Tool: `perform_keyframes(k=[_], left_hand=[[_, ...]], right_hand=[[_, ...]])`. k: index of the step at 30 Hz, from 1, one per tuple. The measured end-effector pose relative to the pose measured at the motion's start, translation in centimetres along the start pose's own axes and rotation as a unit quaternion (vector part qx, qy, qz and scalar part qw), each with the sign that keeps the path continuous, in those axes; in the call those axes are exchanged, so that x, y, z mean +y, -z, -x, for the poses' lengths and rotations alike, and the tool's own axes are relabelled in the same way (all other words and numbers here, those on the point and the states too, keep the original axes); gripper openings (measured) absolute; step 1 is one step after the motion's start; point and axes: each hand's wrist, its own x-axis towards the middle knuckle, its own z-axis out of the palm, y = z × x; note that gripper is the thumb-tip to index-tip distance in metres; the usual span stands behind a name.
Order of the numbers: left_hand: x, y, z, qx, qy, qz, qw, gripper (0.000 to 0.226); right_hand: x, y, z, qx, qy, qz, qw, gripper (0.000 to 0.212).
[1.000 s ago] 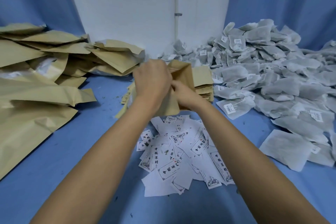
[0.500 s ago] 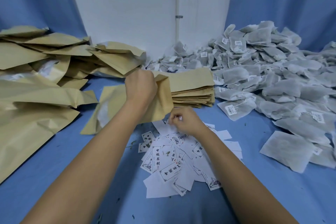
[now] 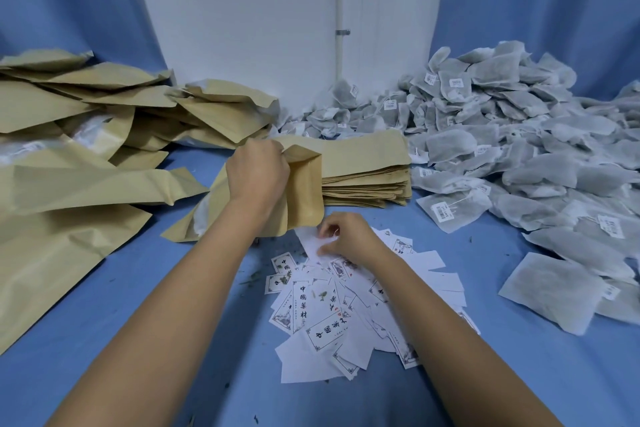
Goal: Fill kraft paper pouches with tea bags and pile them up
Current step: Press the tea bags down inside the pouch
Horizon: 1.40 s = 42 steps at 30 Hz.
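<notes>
Head view: kraft pouch [image 3: 304, 191] is sitting centre, tilted over the blue table [image 3: 156, 288], just in front of the flat pouch stack [image 3: 367, 163]. Left hand [image 3: 258, 173] is gripping its open mouth, fingers curled round the edge. Right hand [image 3: 346, 236] is pinching a white label card [image 3: 311, 243] at the card pile [image 3: 346, 319]. Tea bag heap [image 3: 519, 135] is lying right, piled pouches [image 3: 69, 121] left.

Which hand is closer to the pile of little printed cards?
Right. The right hand pinches one at the far edge of the cards; the left hand is beyond them, gripping a pouch.
</notes>
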Motion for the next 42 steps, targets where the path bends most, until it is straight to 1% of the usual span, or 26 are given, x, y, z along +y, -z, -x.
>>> perform_keyframes(k=[2, 5, 6, 8, 9, 11, 12, 14, 17, 19, 21, 23, 26, 27, 29, 31, 32, 33, 34, 35, 36, 37, 38, 39, 41, 42], left_hand=[[0.0, 0.0, 0.1, -0.005, 0.002, 0.003, 1.000, 0.022], [0.3, -0.1, 0.2, -0.013, 0.009, 0.005, 1.000, 0.021], [0.4, -0.2, 0.2, -0.014, 0.012, 0.004, 1.000, 0.021], [0.6, -0.3, 0.2, -0.018, 0.012, -0.001, 1.000, 0.021], [0.8, -0.3, 0.3, -0.021, 0.009, -0.003, 1.000, 0.021], [1.2, -0.3, 0.5, -0.027, 0.001, 0.002, 1.000, 0.021], [1.4, -0.2, 0.6, -0.031, -0.002, 0.009, 0.999, 0.021], [1.6, 0.1, 0.6, -0.042, -0.005, 0.028, 0.999, 0.022], [1.6, 1.0, 0.8, -0.051, -0.008, 0.067, 0.996, 0.022], [1.7, 1.5, 1.1, -0.056, -0.015, 0.099, 0.993, 0.025], [1.9, 1.8, 1.5, -0.059, -0.027, 0.117, 0.991, 0.026], [1.8, 2.0, 1.8, -0.053, -0.029, 0.140, 0.988, 0.023], [1.1, 2.0, 1.7, -0.037, -0.011, 0.112, 0.993, 0.023], [0.9, 2.1, 1.4, -0.027, -0.007, 0.096, 0.995, 0.023], [0.7, 2.2, 0.9, -0.013, -0.008, 0.096, 0.995, 0.023], [0.6, 2.2, 0.4, -0.007, -0.004, 0.116, 0.993, 0.023], [0.6, 2.2, 0.2, -0.008, 0.001, 0.136, 0.991, 0.023], [0.7, 2.2, 0.0, -0.014, 0.003, 0.162, 0.987, 0.025], [0.8, 2.1, -0.1, -0.024, 0.003, 0.191, 0.981, 0.026], [1.0, 2.1, -0.1, -0.035, 0.004, 0.220, 0.975, 0.027], [1.2, 2.1, 0.0, -0.041, 0.005, 0.246, 0.968, 0.025], [1.5, 2.0, 0.2, -0.045, 0.009, 0.265, 0.963, 0.024], [1.8, 1.8, 0.6, -0.048, 0.009, 0.268, 0.962, 0.024], [2.2, 1.4, 1.2, -0.053, 0.000, 0.253, 0.966, 0.024], [3.0, 0.1, 2.5, -0.092, -0.044, 0.179, 0.979, 0.017], [3.3, -0.5, 3.3, -0.126, -0.073, 0.131, 0.981, 0.014]], right_hand=[[-0.2, 0.7, 0.4, 0.044, -0.026, -0.047, 0.998, 0.005], [-0.5, 2.3, 1.1, 0.105, -0.024, -0.171, 0.979, 0.009], [-0.7, 2.8, 1.4, 0.161, -0.011, -0.240, 0.957, 0.011], [-1.2, 3.7, 1.7, 0.288, 0.033, -0.357, 0.888, 0.013], [-1.6, 4.0, 1.7, 0.327, 0.060, -0.392, 0.858, 0.014], [-2.8, 3.8, 1.5, 0.339, 0.121, -0.419, 0.834, 0.014], [-3.4, 3.5, 1.2, 0.326, 0.156, -0.403, 0.841, 0.016], [-4.2, 2.3, 0.5, 0.294, 0.206, -0.316, 0.878, 0.019], [-4.4, 0.6, -1.5, 0.263, 0.216, -0.085, 0.937, 0.015], [-4.9, -0.3, -3.3, 0.166, 0.160, 0.045, 0.972, 0.023], [-6.1, -0.3, -4.6, 0.070, 0.070, 0.069, 0.993, 0.036], [-6.7, -0.2, -5.7, 0.013, 0.015, 0.067, 0.998, 0.035], [-7.4, 0.1, -5.5, -0.044, 0.068, 0.195, 0.978, 0.018], [-7.2, 0.3, -5.3, -0.025, 0.094, 0.223, 0.970, 0.013], [-6.8, 0.7, -4.1, 0.076, 0.139, 0.231, 0.960, 0.015], [-6.2, 1.2, -2.6, 0.218, 0.179, 0.169, 0.944, 0.017], [-5.9, 1.2, -1.8, 0.302, 0.184, 0.095, 0.931, 0.018], [-5.6, 1.2, -1.1, 0.380, 0.162, 0.014, 0.911, 0.017], [-5.2, 1.2, -0.8, 0.424, 0.109, -0.063, 0.897, 0.013], [-5.0, 1.3, -0.6, 0.415, 0.034, -0.138, 0.899, 0.014], [-5.1, 1.4, -0.7, 0.343, -0.046, -0.213, 0.914, 0.024], [-5.1, 1.4, -0.8, 0.232, -0.106, -0.303, 0.918, 0.033], [-5.2, 1.4, -0.9, 0.129, -0.130, -0.406, 0.895, 0.036], [-5.5, 1.7, -1.0, 0.052, -0.125, -0.510, 0.849, 0.034], [-5.8, 2.4, -1.2, -0.020, -0.084, -0.650, 0.755, 0.034], [-6.0, 2.8, -1.4, -0.036, -0.071, -0.686, 0.723, 0.039]])
